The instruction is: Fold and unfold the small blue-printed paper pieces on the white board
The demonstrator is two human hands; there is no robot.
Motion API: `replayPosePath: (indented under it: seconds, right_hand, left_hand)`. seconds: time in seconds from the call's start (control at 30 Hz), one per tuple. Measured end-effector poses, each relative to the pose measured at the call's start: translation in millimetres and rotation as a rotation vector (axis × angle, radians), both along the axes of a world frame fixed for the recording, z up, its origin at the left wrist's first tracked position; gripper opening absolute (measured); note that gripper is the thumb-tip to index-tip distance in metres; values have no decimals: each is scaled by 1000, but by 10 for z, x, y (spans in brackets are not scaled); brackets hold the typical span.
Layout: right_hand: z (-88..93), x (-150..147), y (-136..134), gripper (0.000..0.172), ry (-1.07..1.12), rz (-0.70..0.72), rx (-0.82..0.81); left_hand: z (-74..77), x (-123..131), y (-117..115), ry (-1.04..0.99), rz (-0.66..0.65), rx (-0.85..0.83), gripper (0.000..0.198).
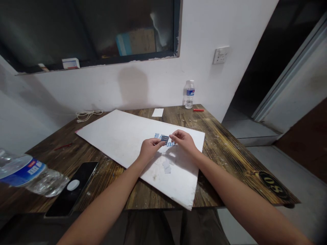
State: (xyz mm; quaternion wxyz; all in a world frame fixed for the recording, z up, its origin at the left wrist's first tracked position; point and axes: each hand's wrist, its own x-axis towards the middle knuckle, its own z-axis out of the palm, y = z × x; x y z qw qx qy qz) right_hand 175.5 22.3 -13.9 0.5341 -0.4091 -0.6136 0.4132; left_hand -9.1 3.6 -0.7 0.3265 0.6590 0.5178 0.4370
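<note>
My left hand (150, 148) pinches a small dark blue printed card (165, 139) between thumb and fingers, holding it just above a white board. My right hand (183, 139) is at the card's right edge, thumb and fingertips pressed together; whether they grip the card or something tiny, I cannot tell. Small blue-outlined pieces (170, 144) lie on the white board (122, 131) beneath and around the hands. Nearer me on the board are a few small white paper scraps (167, 167).
A phone (83, 178) bearing a white disc (73, 184) and a large water bottle (33, 173) occupy the left. Behind are a coiled cable (88, 115), white paper (157, 112), a small bottle (189, 94) and a red pen (198, 110). The wooden table (230, 166) meets the wall.
</note>
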Motion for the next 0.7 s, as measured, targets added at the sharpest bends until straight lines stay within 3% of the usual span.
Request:
replayPosePath:
  seconds: [0.13, 0.2, 0.3, 0.47, 0.7]
  right_hand:
    - [-12, 159, 91, 24, -323, -189, 76]
    - [-9, 212, 96, 15, -543, -223, 111]
    - [-12, 226, 64, 17, -757, -223, 107]
    - [-52, 162, 24, 18, -882, -112, 129]
    - [-86, 134, 39, 15, -930, -85, 141]
  left_hand:
    - [-15, -14, 16, 5, 27, 0, 29]
    - [-15, -19, 17, 4, 40, -3, 28]
    - [-3, -20, 9, -5, 55, -6, 28]
    - [26, -9, -7, -17, 58, -8, 29]
    - [-23, -20, 21, -49, 38, -20, 32]
